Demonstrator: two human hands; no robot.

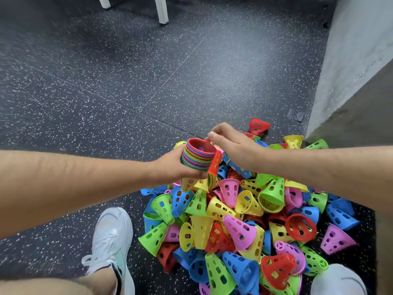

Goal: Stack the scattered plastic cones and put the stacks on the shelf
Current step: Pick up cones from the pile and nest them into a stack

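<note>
Cones (pixel 234 220) mostly lie heaped on the floor (pixel 106 81); our left hand (pixel 170 167) grips the stack (pixel 197 157) just above them. Right hand (pixel 231 145) sits at the stack's mouth, pinching something maybe, we can't tell. Light, stiff, slick plastic we reckon, so grab by the wide rim.

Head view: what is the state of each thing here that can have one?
Stack, nested, tilted, open end up, held off the floor.
Left hand, grips the stack.
Right hand, fingers curled beside the stack's rim; any grip unclear.
Pile, loose cones lying unstacked on the floor.
Red cone, on its side, apart from the pile.
</note>
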